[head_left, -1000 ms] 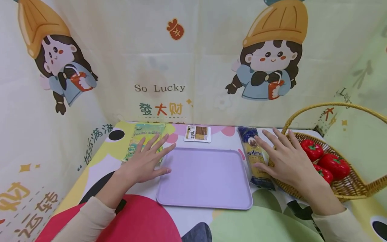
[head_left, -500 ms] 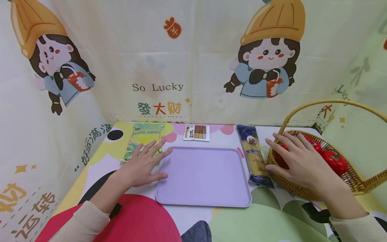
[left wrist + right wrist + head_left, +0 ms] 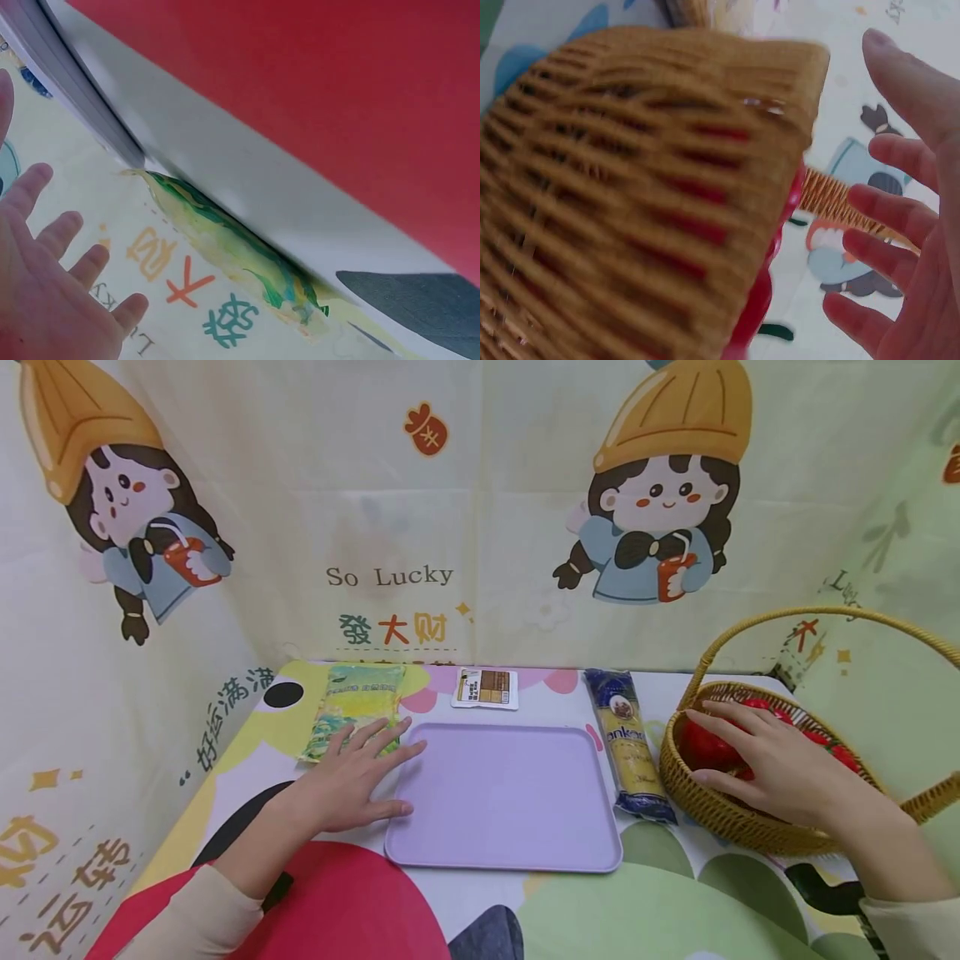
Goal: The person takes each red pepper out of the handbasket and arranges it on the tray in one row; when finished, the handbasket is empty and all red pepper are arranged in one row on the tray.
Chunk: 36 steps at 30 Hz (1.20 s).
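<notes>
My right hand (image 3: 787, 766) hovers over the wicker basket (image 3: 693, 806) with its fingers spread and nothing held. Red bell peppers (image 3: 705, 745) lie in the basket, partly hidden under the hand. In the right wrist view the palm faces the basket's woven side (image 3: 630, 195), and a red pepper (image 3: 754, 307) shows past the rim. My left hand (image 3: 337, 781) is spread open above the table, between the lilac tray (image 3: 502, 802) and the green-yellow packet (image 3: 360, 697). In the left wrist view that packet (image 3: 232, 251) lies beyond the fingertips, apart from them.
A blue-and-yellow pasta bag (image 3: 630, 743) lies between the tray and the basket. Behind the tray is a small white-and-brown packet (image 3: 485, 687). The basket's tall handle (image 3: 810, 612) arches up at the right. A printed cloth (image 3: 510, 510) hangs at the back.
My right hand has moved right, from above the pasta bag to over the basket of peppers. The left hand has drifted slightly left and down, still spread.
</notes>
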Each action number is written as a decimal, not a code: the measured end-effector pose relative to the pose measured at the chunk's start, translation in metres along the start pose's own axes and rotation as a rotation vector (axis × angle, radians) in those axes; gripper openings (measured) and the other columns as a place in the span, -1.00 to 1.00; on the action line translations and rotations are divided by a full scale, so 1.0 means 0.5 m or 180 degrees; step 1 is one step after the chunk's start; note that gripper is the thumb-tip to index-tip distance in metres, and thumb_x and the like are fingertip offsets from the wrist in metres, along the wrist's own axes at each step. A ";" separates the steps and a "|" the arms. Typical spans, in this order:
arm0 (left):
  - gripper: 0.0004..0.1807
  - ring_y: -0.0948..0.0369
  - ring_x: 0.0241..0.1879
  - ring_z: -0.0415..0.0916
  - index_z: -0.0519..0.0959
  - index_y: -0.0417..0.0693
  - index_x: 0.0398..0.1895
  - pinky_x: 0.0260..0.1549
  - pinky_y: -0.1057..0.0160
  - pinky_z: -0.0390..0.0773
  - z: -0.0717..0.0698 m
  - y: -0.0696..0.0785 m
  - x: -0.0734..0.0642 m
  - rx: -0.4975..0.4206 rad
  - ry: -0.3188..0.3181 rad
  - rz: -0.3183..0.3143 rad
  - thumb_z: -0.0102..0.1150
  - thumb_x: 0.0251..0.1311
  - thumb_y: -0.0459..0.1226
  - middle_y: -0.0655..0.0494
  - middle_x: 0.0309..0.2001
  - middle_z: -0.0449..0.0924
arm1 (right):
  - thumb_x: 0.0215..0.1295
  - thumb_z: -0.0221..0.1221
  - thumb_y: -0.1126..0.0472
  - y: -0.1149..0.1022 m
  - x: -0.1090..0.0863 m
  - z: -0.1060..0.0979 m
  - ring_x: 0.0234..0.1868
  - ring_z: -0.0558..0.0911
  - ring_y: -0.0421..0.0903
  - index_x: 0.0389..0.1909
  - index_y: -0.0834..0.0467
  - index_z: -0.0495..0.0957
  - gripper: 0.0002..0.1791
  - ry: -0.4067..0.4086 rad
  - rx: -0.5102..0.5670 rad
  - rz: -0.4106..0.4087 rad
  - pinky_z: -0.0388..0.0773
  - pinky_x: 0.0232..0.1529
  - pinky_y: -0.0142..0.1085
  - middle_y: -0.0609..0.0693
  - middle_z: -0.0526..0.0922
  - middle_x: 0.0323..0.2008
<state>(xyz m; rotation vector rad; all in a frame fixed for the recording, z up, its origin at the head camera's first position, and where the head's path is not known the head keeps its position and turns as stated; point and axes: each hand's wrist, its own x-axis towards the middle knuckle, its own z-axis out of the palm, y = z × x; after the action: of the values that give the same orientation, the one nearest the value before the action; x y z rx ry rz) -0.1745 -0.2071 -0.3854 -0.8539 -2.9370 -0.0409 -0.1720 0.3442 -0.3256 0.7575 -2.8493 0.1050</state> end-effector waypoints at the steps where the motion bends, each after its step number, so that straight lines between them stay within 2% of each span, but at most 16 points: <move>1: -0.05 -0.13 0.56 0.04 0.24 0.40 0.58 0.40 -0.45 0.07 0.000 0.001 -0.001 -0.0023 -0.0022 -0.0005 0.29 0.11 0.36 0.06 0.63 0.07 | 0.22 0.40 -0.24 0.006 -0.002 -0.001 0.33 0.34 0.38 0.46 0.05 0.39 -0.14 -0.0043 0.0069 0.0044 0.43 0.07 0.47 0.23 0.37 0.41; 6: -0.02 -0.17 0.57 0.02 0.20 0.44 0.59 0.38 -0.47 0.07 -0.002 0.003 -0.002 -0.0207 -0.0150 -0.0010 0.26 0.10 0.40 0.10 0.63 0.07 | 0.22 0.42 -0.17 0.033 -0.019 -0.007 0.31 0.32 0.38 0.45 0.09 0.38 -0.15 -0.0144 0.0442 0.0238 0.50 -0.01 0.45 0.27 0.38 0.37; 12: -0.03 -0.15 0.57 0.02 0.24 0.42 0.58 0.37 -0.48 0.07 -0.012 -0.002 -0.008 -0.0461 -0.0249 -0.0053 0.26 0.10 0.40 0.10 0.63 0.08 | 0.15 0.50 -0.06 0.064 -0.033 -0.008 0.21 0.42 0.31 0.42 0.12 0.41 -0.15 -0.0025 0.0582 0.0192 0.51 -0.05 0.43 0.25 0.45 0.28; 16: -0.06 -0.13 0.55 0.04 0.32 0.38 0.54 0.35 -0.48 0.10 -0.015 -0.002 -0.012 -0.0514 -0.0301 -0.0053 0.27 0.08 0.41 0.08 0.61 0.13 | 0.10 0.54 -0.04 0.077 -0.040 -0.008 0.14 0.48 0.23 0.40 0.09 0.43 -0.14 0.0007 0.0557 0.0177 0.66 -0.13 0.18 0.19 0.50 0.23; 20: -0.06 -0.13 0.53 0.07 0.37 0.37 0.51 0.35 -0.44 0.13 -0.012 -0.001 -0.015 -0.0513 -0.0341 -0.0086 0.31 0.03 0.40 0.07 0.59 0.17 | 0.05 0.57 -0.03 0.087 -0.043 -0.007 0.08 0.54 0.11 0.35 0.08 0.48 -0.17 0.0059 0.0505 0.0140 0.70 -0.21 -0.09 0.12 0.55 0.16; 23: -0.06 -0.15 0.54 0.05 0.38 0.38 0.50 0.36 -0.45 0.10 -0.010 0.000 -0.016 -0.0527 -0.0394 -0.0137 0.34 0.01 0.38 0.06 0.59 0.17 | 0.02 0.59 0.00 0.095 -0.046 -0.005 0.08 0.52 -0.13 0.29 0.05 0.54 -0.22 0.0132 0.0493 0.0070 0.69 -0.17 -0.14 0.05 0.61 0.11; 26: -0.07 -0.16 0.54 0.03 0.40 0.38 0.48 0.36 -0.48 0.07 -0.010 0.000 -0.016 -0.0538 -0.0447 -0.0162 0.36 0.00 0.38 0.07 0.59 0.15 | 0.02 0.59 0.01 0.101 -0.048 -0.005 0.03 0.52 -0.22 0.24 0.01 0.58 -0.29 0.0147 0.0496 0.0056 0.68 -0.16 -0.19 0.02 0.66 0.10; 29: -0.09 -0.15 0.54 0.04 0.44 0.36 0.46 0.35 -0.49 0.08 -0.011 -0.001 -0.017 -0.0546 -0.0482 -0.0147 0.37 0.00 0.37 0.08 0.58 0.17 | 0.06 0.56 -0.01 0.103 -0.048 -0.013 0.04 0.61 -0.04 0.21 0.03 0.61 -0.34 0.0029 0.0511 0.0138 0.68 -0.15 -0.16 0.07 0.68 0.11; 33: -0.11 -0.14 0.51 0.09 0.47 0.34 0.43 0.33 -0.47 0.12 -0.012 -0.004 -0.020 -0.0561 -0.0498 -0.0152 0.37 -0.01 0.37 0.08 0.56 0.23 | 0.13 0.52 -0.06 0.108 -0.045 -0.029 0.08 0.64 0.20 0.22 0.07 0.61 -0.35 -0.0256 0.0575 0.0318 0.69 -0.12 -0.08 0.15 0.67 0.15; 36: -0.13 -0.13 0.48 0.14 0.50 0.33 0.40 0.31 -0.46 0.16 -0.011 -0.006 -0.023 -0.0560 -0.0488 -0.0140 0.38 -0.02 0.36 0.06 0.53 0.28 | 0.17 0.49 -0.06 0.112 -0.046 -0.037 0.13 0.59 0.35 0.25 0.09 0.58 -0.35 -0.0462 0.0697 0.0421 0.67 -0.06 0.13 0.26 0.63 0.19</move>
<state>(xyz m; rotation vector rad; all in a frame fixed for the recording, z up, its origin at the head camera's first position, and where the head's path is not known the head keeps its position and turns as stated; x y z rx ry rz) -0.1662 -0.2159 -0.3811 -0.8499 -3.1328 -0.2513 -0.1774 0.4061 -0.3133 0.6384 -3.0602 0.4029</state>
